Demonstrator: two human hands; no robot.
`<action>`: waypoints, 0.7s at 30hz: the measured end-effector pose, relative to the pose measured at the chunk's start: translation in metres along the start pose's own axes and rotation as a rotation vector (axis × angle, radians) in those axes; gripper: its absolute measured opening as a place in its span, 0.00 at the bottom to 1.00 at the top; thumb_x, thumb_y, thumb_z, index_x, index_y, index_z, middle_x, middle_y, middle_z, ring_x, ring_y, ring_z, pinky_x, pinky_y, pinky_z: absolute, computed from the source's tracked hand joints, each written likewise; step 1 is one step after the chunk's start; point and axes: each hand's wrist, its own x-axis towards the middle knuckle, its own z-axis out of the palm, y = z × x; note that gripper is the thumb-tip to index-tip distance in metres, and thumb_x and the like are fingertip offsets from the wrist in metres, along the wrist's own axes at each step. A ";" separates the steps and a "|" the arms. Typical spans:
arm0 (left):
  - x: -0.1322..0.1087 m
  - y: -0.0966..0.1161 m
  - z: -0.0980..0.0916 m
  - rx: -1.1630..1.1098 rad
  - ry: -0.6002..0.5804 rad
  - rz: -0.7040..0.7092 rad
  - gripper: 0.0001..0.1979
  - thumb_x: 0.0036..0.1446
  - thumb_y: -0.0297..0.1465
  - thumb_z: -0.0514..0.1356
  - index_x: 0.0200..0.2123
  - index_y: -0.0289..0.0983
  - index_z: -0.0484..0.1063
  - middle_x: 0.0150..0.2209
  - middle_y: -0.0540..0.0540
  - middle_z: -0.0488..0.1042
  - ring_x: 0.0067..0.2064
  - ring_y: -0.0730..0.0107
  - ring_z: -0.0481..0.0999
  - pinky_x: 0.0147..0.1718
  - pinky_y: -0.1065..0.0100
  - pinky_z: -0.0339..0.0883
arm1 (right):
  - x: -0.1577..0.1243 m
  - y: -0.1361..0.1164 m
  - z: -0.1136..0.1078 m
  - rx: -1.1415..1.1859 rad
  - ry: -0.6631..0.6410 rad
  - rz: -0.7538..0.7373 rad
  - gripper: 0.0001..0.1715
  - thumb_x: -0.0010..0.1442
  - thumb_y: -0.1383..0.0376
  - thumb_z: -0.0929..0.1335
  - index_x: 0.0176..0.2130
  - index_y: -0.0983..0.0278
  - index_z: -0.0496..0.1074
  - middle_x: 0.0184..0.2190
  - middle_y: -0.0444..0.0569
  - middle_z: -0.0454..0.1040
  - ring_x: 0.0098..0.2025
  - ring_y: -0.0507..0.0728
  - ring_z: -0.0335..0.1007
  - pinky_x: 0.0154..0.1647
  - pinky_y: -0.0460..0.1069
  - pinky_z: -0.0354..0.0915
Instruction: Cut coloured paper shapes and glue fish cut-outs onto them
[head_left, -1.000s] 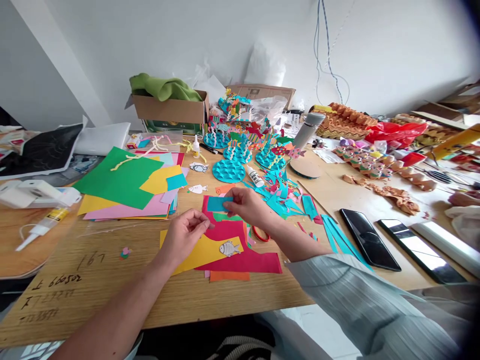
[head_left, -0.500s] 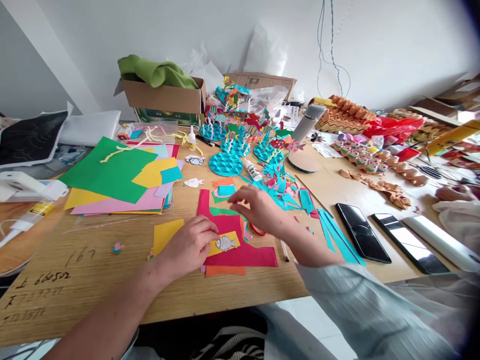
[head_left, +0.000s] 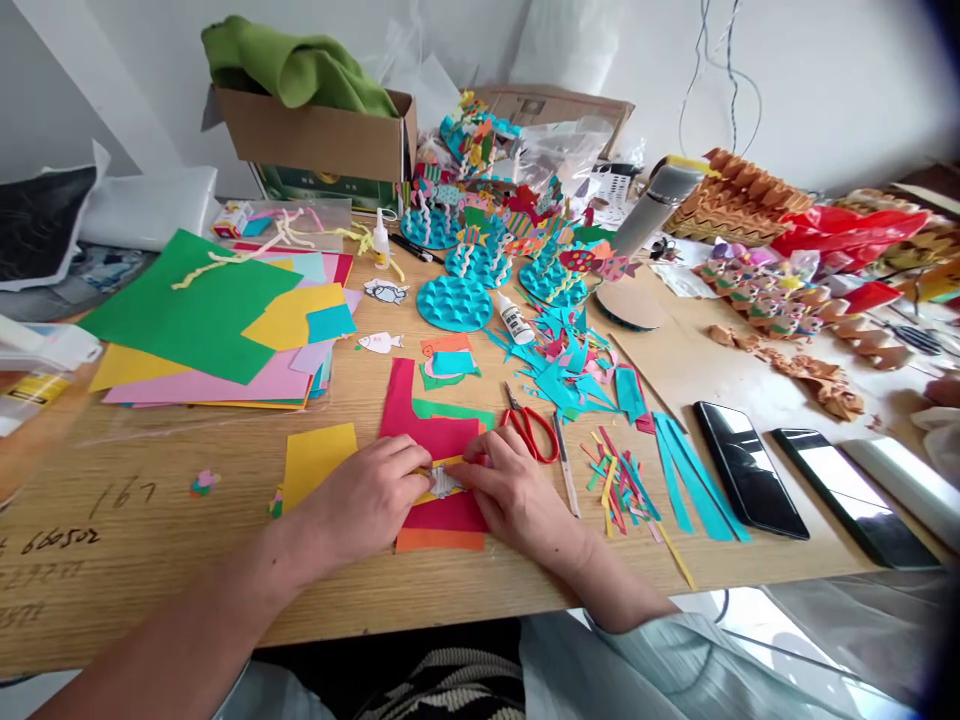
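Observation:
My left hand has its fingers closed on the left end of a small yellow paper strip. A grey-and-white paper fish lies on this strip. My right hand grips the fish and strip at their right end, fingertips pressed down. Both rest on a cut sheet of red paper, with orange paper under it. Red-handled scissors lie just beyond my right hand. To the left of my left hand is a yellow sheet.
Beyond the hands are a glue bottle, a blue bumpy disc and blue paper scraps. A pen, thin paper strips and phones lie right. A coloured paper stack is left.
My right hand has come down from above the red paper onto the right end of the fish. The scissors and thin strips it hid now show. The view has tilted downward.

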 end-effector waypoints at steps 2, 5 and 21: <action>0.000 0.002 -0.001 0.020 -0.008 0.004 0.13 0.61 0.20 0.51 0.35 0.35 0.75 0.39 0.43 0.74 0.41 0.64 0.70 0.42 0.63 0.68 | -0.001 0.001 0.001 -0.007 0.014 0.021 0.20 0.60 0.76 0.62 0.45 0.61 0.76 0.37 0.54 0.69 0.39 0.59 0.61 0.40 0.56 0.65; 0.001 0.004 -0.002 0.049 -0.009 0.013 0.13 0.61 0.20 0.51 0.35 0.35 0.75 0.39 0.42 0.74 0.42 0.63 0.71 0.42 0.61 0.69 | -0.005 0.002 0.001 0.019 0.031 0.041 0.22 0.59 0.77 0.62 0.47 0.60 0.74 0.38 0.54 0.69 0.41 0.60 0.62 0.41 0.57 0.66; 0.001 0.005 -0.009 -0.011 0.008 0.001 0.14 0.60 0.19 0.49 0.40 0.34 0.74 0.39 0.43 0.74 0.44 0.63 0.72 0.44 0.60 0.72 | -0.005 0.006 -0.001 0.136 0.041 0.058 0.05 0.62 0.65 0.68 0.39 0.65 0.74 0.33 0.51 0.71 0.36 0.56 0.62 0.40 0.55 0.65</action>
